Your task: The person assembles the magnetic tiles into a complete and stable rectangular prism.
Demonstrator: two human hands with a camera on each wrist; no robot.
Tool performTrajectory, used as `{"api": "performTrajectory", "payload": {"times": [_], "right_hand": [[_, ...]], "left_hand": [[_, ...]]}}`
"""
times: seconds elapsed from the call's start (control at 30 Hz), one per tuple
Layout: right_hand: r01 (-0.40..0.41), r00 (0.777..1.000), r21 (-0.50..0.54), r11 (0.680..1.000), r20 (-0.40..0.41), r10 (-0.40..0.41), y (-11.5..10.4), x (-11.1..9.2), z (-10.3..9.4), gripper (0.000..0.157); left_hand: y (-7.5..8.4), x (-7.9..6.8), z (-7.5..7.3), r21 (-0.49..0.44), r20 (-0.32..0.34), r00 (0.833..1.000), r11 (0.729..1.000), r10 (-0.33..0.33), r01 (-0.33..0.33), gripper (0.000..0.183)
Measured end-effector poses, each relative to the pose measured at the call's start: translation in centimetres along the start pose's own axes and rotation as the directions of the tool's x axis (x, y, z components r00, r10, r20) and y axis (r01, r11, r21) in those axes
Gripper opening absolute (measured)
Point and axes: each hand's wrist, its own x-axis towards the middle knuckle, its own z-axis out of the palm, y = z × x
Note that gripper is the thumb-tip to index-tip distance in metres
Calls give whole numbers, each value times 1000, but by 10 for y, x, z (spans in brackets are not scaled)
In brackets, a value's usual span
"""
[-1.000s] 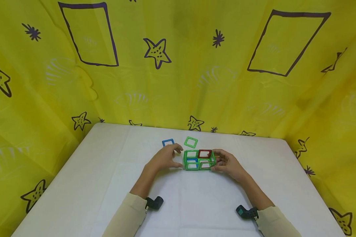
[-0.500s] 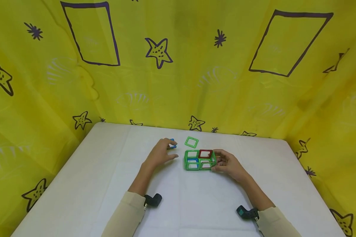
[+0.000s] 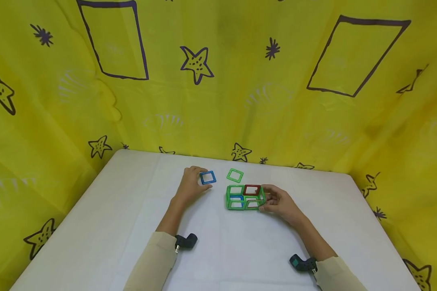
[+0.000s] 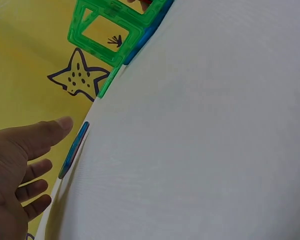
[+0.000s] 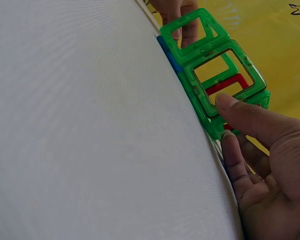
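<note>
A low box of magnetic tiles [image 3: 245, 203], mostly green with red and blue pieces, stands on the white table. My right hand [image 3: 282, 205] holds its right end; in the right wrist view the thumb presses the front green tile [image 5: 210, 106] and the other fingers bend behind the end. To the left lies a loose blue square tile [image 3: 209, 183], seen nearly edge-on in the left wrist view. My left hand [image 3: 189, 185] is spread around its left side, thumb and forefinger apart, with the thumb tip close to the tile.
Behind the box a loose green square tile [image 3: 233, 180] lies flat on the white table [image 3: 218, 254]. A yellow patterned curtain [image 3: 225, 109] closes off the back and sides. Each wrist wears a black camera [image 3: 186, 241].
My left hand has left the box's left end, passed over the blue tile and drawn back to its left side, uncovering it. The right hand keeps its hold on the box.
</note>
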Motion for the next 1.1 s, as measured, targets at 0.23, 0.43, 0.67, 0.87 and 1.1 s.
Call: {"api": "performTrajectory", "payload": {"times": [0.23,0.43,0.67,0.87,1.1], "right_hand": [[-1,1000,-17,1000,-14,1,-2,-2,-1,71],[18,1000,-10,1000,8,-18,0,0,0,70],[24,1000,-14,1000,2,-24,1,1,1,71],[30,1000,2,1000,6,-30,1,0,1,71],[37,999,-11,999,7,-37,0,0,1,70]], "left_hand": [[-12,4,1,17,12,1000,1000,-20,20,62],[-16,7,-2,47,30,999,998,-42,41,66],[-20,14,-2,82,59,997,996,-50,45,68],[-22,17,0,105,29,999,994,-15,12,64],[-21,17,2,88,-9,1000,996,-24,25,57]]}}
